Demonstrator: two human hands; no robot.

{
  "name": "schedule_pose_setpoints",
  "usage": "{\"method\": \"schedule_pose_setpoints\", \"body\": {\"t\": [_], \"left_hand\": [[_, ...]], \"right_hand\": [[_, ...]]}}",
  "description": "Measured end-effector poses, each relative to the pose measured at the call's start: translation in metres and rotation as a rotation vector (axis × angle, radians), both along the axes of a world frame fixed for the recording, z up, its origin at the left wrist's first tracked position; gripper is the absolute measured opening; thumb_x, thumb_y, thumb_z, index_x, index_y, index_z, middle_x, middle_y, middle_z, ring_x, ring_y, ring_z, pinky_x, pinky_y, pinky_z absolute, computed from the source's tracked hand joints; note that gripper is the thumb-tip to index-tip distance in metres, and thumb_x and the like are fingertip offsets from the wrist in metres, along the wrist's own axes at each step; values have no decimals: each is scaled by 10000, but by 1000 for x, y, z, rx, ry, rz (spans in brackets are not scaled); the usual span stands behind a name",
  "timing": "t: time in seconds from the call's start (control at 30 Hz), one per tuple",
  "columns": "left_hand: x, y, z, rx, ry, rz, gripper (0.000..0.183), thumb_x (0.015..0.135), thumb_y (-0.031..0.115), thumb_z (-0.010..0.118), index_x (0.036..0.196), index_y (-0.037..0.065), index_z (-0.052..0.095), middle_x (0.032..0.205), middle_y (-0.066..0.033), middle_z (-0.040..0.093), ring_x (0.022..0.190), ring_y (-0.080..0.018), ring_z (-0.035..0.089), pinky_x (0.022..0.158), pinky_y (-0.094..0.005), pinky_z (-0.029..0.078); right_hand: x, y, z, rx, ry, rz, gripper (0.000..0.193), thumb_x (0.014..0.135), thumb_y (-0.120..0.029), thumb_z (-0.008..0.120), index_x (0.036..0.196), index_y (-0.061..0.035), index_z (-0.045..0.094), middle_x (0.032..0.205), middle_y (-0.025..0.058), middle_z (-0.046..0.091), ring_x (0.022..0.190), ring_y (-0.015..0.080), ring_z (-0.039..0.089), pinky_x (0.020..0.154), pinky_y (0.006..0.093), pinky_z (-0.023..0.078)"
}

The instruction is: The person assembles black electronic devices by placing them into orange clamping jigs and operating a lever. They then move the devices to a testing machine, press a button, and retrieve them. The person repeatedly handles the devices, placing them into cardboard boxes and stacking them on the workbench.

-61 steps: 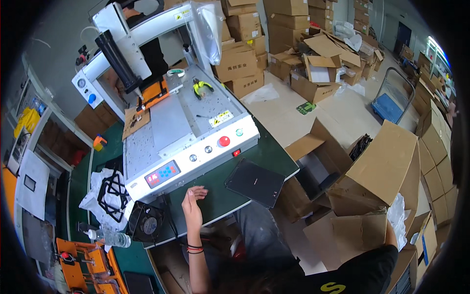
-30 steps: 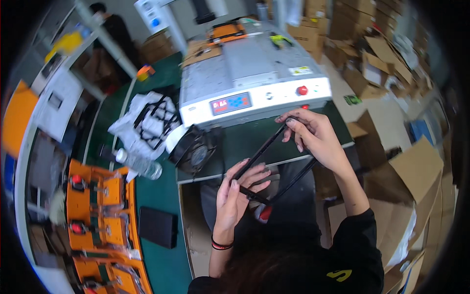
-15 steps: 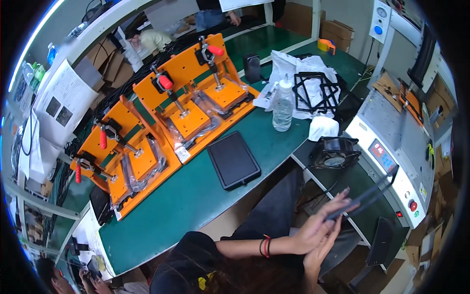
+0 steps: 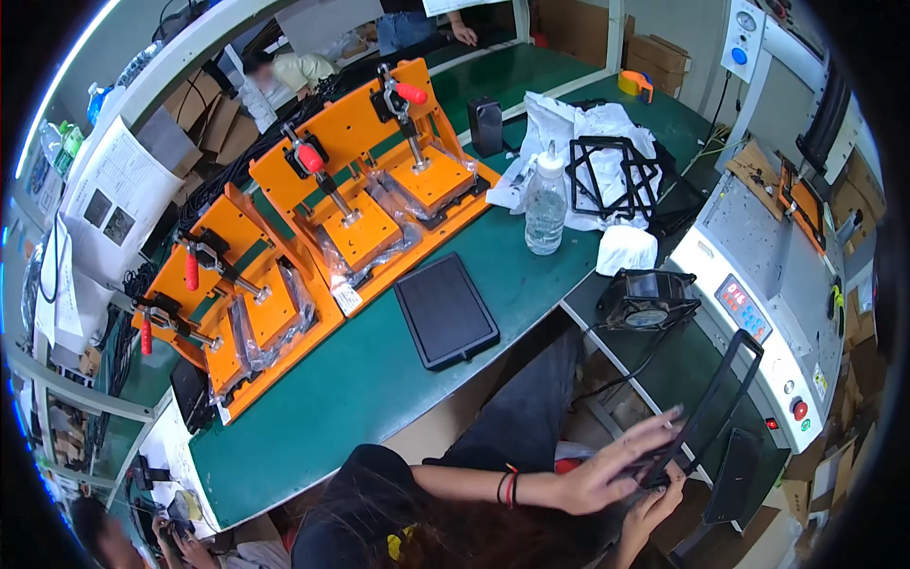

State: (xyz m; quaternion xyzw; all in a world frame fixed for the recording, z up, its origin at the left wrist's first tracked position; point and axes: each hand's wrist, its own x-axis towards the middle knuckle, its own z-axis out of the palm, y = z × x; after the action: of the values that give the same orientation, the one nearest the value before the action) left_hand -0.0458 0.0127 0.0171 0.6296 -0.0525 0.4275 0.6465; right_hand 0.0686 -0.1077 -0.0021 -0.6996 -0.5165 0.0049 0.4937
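Observation:
A thin black rectangular frame (image 4: 735, 349) stands tilted at the lower right, above the side bench. My right hand (image 4: 652, 510) is closed on its lower end. My left hand (image 4: 607, 467), with a red and a dark band at the wrist, lies against the frame's near side, fingers stretched out and apart. The fingers partly hide the frame's lower part. A flat black panel (image 4: 445, 311) with a raised rim rests on the green table. More black frames (image 4: 614, 180) lie crossed on white cloth at the back.
Orange clamp fixtures (image 4: 355, 232) with red handles line the table's left. A clear bottle (image 4: 546, 211), a black fan (image 4: 647, 299) and a white folded cloth (image 4: 627, 250) are near the right. A machine with a control panel (image 4: 749, 303) stands at far right; a dark panel (image 4: 735, 476) leans below.
The black frame has swung more upright, and its lower end has come down. My left hand has moved down, its fingers straighter. My right hand has shifted right and down with the frame.

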Motion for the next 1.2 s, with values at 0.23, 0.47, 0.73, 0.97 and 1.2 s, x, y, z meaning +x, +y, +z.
{"method": "schedule_pose_setpoints", "body": {"t": [0.23, 0.47, 0.73, 0.97, 1.2], "left_hand": [[-10, 44, 26, -797, -213, -799, 1366, 523, 713, 753, 1480, 311, -133, 1548, -209, -6, 1416, -349, 167, 1150, -441, 155], [-1, 49, 5, -739, -158, -571, 952, 835, 562, 574, 1491, 299, -65, 1465, -246, 239, 1300, -357, 388, 1094, -464, 318], [9, 44, 5, -570, -295, -509, 1302, 525, 753, 709, 1495, 288, -25, 1477, -251, 186, 1335, -409, 301, 1101, -511, 262], [1, 47, 23, -433, -132, -344, 1372, 594, 687, 746, 1478, 155, -159, 1495, -227, 125, 1358, -363, 261, 1101, -475, 230], [-3, 36, 21, -329, -54, -271, 1458, 526, 641, 807, 1460, 143, -196, 1492, -266, 89, 1377, -402, 210, 1118, -505, 173]], "right_hand": [[-14, 14, 26, -145, -70, 535, 282, 745, -161, 608, 1001, -63, 676, 771, 104, 624, 677, 300, 591, 608, 406, 470], [-11, 20, 29, -158, -107, 598, 317, 774, -226, 624, 1040, -67, 690, 731, 103, 619, 641, 272, 581, 597, 360, 451], [-13, 6, 22, -33, 216, 466, 329, 909, -254, 519, 1049, -3, 679, 749, 111, 664, 661, 259, 612, 655, 352, 471], [-23, 11, 19, -6, 382, 316, 307, 954, -206, 477, 1003, 61, 621, 780, 141, 639, 615, 189, 592, 601, 292, 450], [-26, 4, 4, 9, 720, 219, 220, 945, -139, 480, 922, 47, 596, 878, 103, 611, 699, 136, 544, 627, 249, 433]]}}
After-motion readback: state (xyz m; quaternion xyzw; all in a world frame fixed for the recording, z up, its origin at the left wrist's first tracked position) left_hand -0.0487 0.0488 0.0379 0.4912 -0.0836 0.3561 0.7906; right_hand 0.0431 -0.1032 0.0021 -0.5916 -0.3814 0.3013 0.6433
